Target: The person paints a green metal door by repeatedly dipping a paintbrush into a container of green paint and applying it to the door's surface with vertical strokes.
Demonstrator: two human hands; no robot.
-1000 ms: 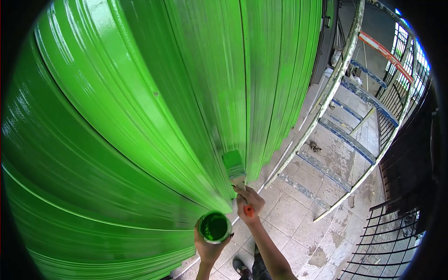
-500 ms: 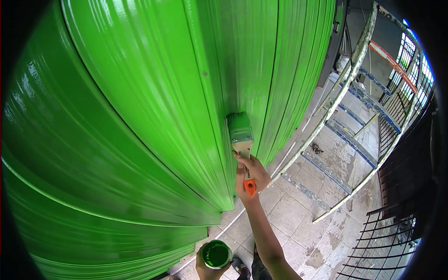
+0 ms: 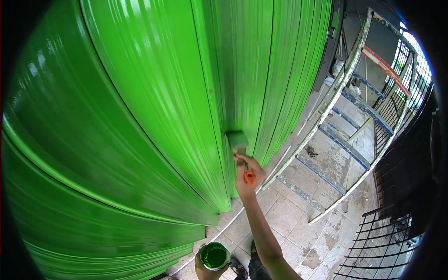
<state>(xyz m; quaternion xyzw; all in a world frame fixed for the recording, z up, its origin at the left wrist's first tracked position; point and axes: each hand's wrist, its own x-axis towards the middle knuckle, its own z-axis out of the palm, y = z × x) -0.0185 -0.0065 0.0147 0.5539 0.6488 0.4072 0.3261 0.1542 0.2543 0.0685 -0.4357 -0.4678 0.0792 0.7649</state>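
Note:
My right hand is closed round the handle of a flat paintbrush with an orange handle end. Green bristles, smeared by motion, press against a recessed strip of the glossy green ribbed metal panel. Low in the view, my left hand grips an open can of green paint, with its mouth facing up. Streaks of paint coat the inside of the can. Part of the left fingers is hidden behind the can.
A paint-spattered stepladder with blue steps stands to the right on the tiled floor. Behind it are a dark metal grille and a barred window. My shoe shows beside the can.
The brush has slid down the recessed strip and its bristles are now blurred. My left hand and the can stay nearly in place. The whole view has shifted slightly.

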